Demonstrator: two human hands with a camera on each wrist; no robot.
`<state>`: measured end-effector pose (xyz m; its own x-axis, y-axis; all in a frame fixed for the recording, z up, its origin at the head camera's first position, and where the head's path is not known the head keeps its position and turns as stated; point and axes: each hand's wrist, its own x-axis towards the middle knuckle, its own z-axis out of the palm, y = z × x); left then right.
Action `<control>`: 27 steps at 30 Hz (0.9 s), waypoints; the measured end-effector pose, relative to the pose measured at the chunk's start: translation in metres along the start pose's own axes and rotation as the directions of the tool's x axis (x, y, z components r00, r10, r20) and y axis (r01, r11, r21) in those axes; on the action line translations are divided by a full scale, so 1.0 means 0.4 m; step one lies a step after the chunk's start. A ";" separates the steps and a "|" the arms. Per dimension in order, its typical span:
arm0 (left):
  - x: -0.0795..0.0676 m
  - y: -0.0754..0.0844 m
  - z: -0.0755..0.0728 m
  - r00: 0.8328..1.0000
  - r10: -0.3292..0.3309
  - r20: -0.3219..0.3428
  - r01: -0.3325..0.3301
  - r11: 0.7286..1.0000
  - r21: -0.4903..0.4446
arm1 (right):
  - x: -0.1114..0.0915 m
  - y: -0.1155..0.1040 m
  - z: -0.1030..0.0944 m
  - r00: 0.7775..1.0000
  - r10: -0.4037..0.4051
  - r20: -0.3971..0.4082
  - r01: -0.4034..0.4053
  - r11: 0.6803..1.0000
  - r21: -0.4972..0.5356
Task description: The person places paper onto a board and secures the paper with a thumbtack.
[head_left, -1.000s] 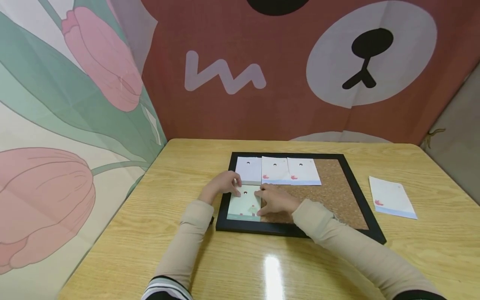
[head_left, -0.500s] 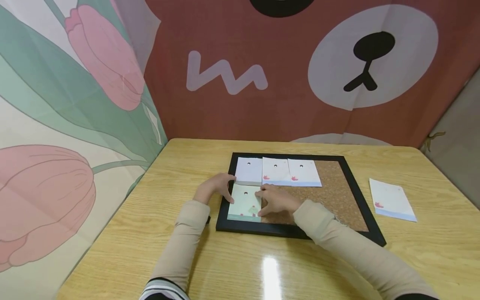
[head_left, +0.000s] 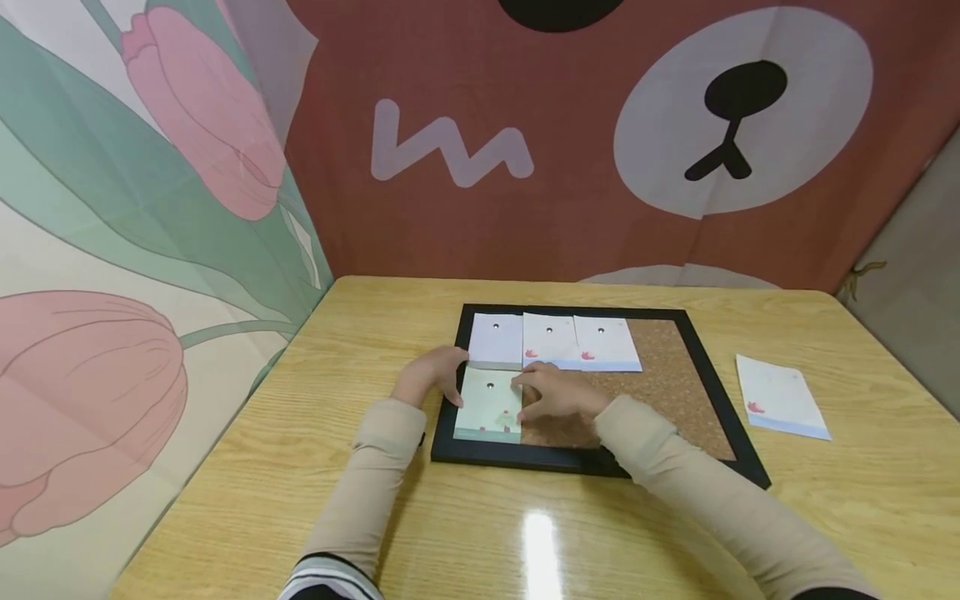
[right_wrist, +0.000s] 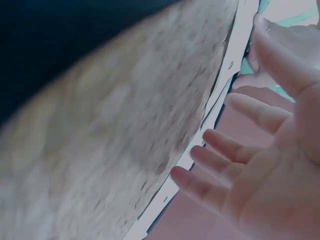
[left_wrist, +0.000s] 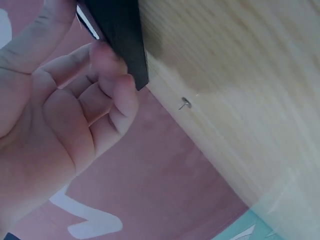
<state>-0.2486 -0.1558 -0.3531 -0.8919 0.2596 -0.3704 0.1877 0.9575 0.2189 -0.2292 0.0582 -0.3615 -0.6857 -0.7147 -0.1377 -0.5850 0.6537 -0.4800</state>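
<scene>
A pale green paper card [head_left: 480, 412] lies at the lower left of a black-framed cork board [head_left: 663, 400], a silver thumbtack [head_left: 491, 385] near its top. My left hand [head_left: 429, 377] is at the board's left edge. In the left wrist view its bent fingertips touch the outer side of the black frame [left_wrist: 117, 35]. Over the card's right edge is my right hand [head_left: 557, 393], thumb and forefinger spread apart, holding nothing. In the right wrist view its fingers [right_wrist: 245, 152] are relaxed and separate above the row of cards.
Along the board's top are a lavender card [head_left: 495, 348] and two white cards [head_left: 551, 343], each with a tack. Another white card [head_left: 782, 398] lies on the wooden table [head_left: 300, 467] at right. A loose thumbtack [left_wrist: 186, 102] lies left of the board. Printed cloth [head_left: 450, 225] hangs behind.
My left hand has drawn back leftward off the green card to the frame's edge. My right hand has shifted slightly up and right, its thumb coming away from the card's lower right side.
</scene>
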 end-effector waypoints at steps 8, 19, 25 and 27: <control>0.012 0.019 -0.002 1.000 -0.028 0.001 0.027 0.994 0.103 | -0.023 0.042 -0.020 0.992 -0.084 -0.092 0.088 0.995 0.037; -0.004 0.029 -0.008 0.999 -0.039 0.003 0.038 0.993 0.112 | -0.075 0.062 -0.052 0.990 0.079 -0.113 -0.076 0.997 0.029; -0.004 0.032 -0.007 0.999 -0.041 0.004 0.040 0.990 0.132 | -0.113 0.085 -0.065 0.986 0.106 -0.132 -0.102 0.994 0.042; -0.003 0.033 -0.007 0.999 -0.035 0.007 0.033 0.987 0.156 | -0.124 0.093 -0.066 0.984 0.100 -0.146 -0.097 0.995 0.032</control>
<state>-0.2463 -0.1439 -0.3474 -0.8948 0.2267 -0.3846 0.2198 0.9735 0.0626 -0.2282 0.1245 -0.3498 -0.7968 -0.6016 -0.0569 -0.5020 0.7115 -0.4916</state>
